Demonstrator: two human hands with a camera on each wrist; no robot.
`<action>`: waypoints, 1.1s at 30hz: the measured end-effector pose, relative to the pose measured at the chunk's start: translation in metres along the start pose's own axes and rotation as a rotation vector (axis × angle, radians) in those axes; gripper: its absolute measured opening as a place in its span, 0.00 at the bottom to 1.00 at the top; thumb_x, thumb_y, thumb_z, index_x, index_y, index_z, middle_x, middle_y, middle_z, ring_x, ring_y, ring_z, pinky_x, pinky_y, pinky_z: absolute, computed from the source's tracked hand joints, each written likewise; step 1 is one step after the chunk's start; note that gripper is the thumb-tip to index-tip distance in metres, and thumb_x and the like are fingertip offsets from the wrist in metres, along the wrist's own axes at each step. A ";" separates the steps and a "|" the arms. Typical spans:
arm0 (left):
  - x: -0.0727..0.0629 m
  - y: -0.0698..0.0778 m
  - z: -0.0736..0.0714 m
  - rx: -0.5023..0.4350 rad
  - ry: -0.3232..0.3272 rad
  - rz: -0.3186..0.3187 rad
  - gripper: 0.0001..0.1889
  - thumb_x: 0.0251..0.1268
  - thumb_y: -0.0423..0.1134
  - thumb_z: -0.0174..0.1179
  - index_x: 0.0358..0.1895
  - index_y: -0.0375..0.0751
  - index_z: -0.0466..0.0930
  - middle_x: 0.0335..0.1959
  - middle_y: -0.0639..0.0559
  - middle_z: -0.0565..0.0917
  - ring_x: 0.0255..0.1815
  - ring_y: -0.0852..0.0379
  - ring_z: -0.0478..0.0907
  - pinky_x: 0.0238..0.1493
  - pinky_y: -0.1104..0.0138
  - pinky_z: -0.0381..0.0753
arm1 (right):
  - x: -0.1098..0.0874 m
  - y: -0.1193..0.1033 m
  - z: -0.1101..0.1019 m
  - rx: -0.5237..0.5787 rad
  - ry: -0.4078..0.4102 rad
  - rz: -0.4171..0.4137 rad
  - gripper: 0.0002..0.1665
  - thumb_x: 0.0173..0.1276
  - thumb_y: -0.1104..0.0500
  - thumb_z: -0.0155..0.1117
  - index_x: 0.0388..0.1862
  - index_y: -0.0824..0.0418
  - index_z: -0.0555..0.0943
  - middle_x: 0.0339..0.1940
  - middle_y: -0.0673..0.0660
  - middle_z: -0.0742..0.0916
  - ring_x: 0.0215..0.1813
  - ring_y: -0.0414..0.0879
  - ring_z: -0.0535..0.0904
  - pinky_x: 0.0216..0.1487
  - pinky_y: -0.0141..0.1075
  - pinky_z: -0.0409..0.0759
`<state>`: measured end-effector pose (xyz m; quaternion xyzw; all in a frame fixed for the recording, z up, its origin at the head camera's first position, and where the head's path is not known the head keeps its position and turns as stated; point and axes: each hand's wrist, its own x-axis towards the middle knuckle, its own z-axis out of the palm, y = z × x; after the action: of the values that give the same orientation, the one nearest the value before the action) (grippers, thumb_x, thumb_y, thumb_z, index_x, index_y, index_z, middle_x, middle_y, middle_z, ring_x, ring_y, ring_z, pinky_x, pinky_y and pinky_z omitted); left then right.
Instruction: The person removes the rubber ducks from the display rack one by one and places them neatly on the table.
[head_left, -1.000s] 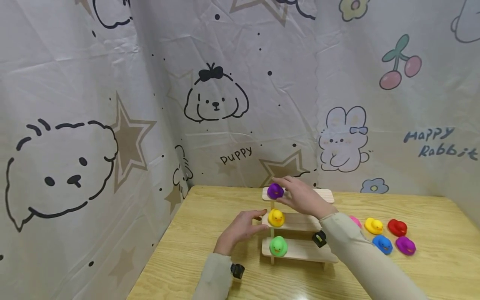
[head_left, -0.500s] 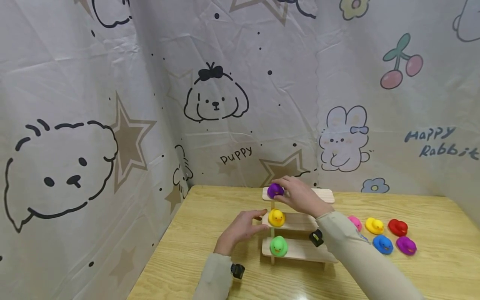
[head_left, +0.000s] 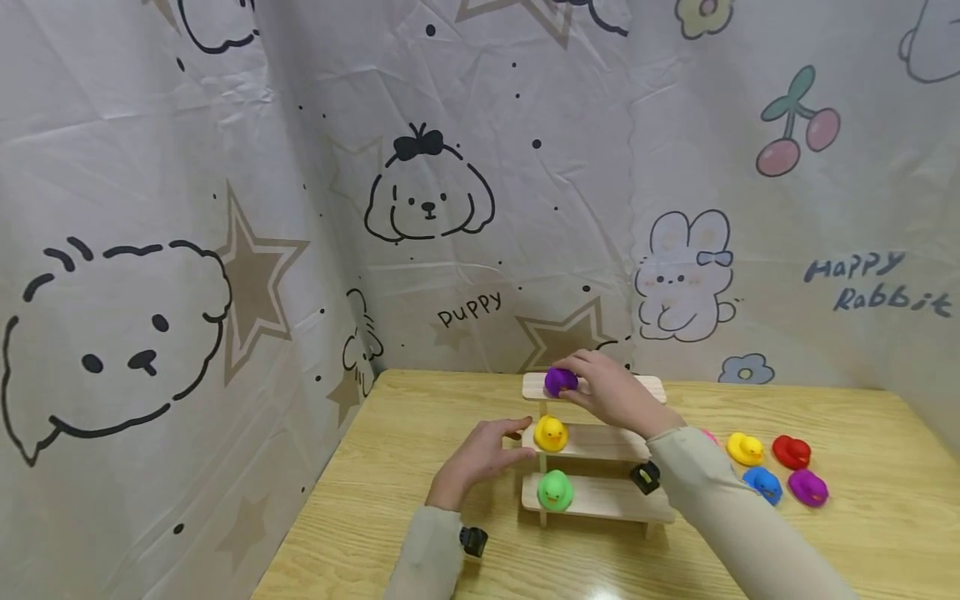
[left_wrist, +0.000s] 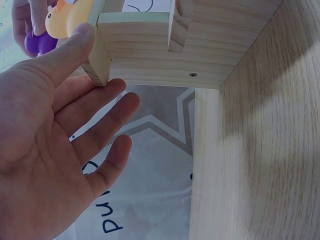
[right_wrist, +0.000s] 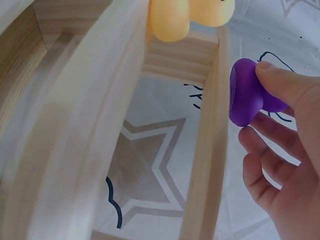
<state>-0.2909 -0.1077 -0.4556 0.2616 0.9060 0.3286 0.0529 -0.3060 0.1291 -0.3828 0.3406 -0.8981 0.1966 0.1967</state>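
Note:
A three-tier wooden display shelf (head_left: 611,498) stands on the table. Its middle board has its left end between the thumb and fingers of my left hand (head_left: 482,454), the thumb on the board's edge in the left wrist view. My right hand (head_left: 615,392) pinches a purple rubber duck (right_wrist: 246,92) at the top board, toward its left end. Whether the duck's base touches the board is hard to tell. A yellow rubber duck (head_left: 551,433) sits at the left of the middle tier, and a green rubber duck (head_left: 556,491) at the left of the bottom tier.
To the right of the shelf, several loose ducks lie on the wooden table (head_left: 862,550): yellow (head_left: 745,449), red (head_left: 792,452), blue (head_left: 763,484) and purple (head_left: 808,487). A pink one (head_left: 709,436) is mostly behind the right sleeve. A printed curtain (head_left: 450,275) hangs behind.
My right hand has shifted slightly right along the top board with the purple duck, which has turned a little. The left hand stays in place at the shelf's end.

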 end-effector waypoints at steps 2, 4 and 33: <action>0.000 0.000 0.000 -0.001 0.000 0.002 0.30 0.64 0.52 0.60 0.66 0.42 0.70 0.61 0.52 0.76 0.54 0.56 0.76 0.55 0.61 0.75 | -0.003 0.001 -0.002 0.006 0.011 -0.001 0.21 0.58 0.60 0.72 0.51 0.60 0.80 0.42 0.53 0.82 0.43 0.47 0.78 0.47 0.43 0.79; -0.001 0.000 -0.001 -0.002 0.001 0.004 0.30 0.64 0.52 0.60 0.66 0.42 0.70 0.61 0.52 0.76 0.54 0.55 0.76 0.55 0.61 0.75 | -0.007 0.001 -0.005 0.013 0.017 -0.002 0.21 0.58 0.59 0.72 0.52 0.60 0.80 0.42 0.53 0.82 0.43 0.48 0.78 0.46 0.43 0.79; -0.002 0.002 0.000 0.006 0.004 0.019 0.30 0.64 0.51 0.60 0.66 0.41 0.70 0.62 0.53 0.75 0.54 0.55 0.75 0.45 0.68 0.76 | -0.082 0.027 -0.058 -0.076 0.133 -0.008 0.24 0.51 0.64 0.76 0.49 0.63 0.80 0.43 0.55 0.82 0.44 0.51 0.79 0.43 0.47 0.81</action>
<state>-0.2890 -0.1076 -0.4545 0.2697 0.9046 0.3267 0.0473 -0.2551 0.2203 -0.3799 0.3227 -0.8885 0.1839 0.2696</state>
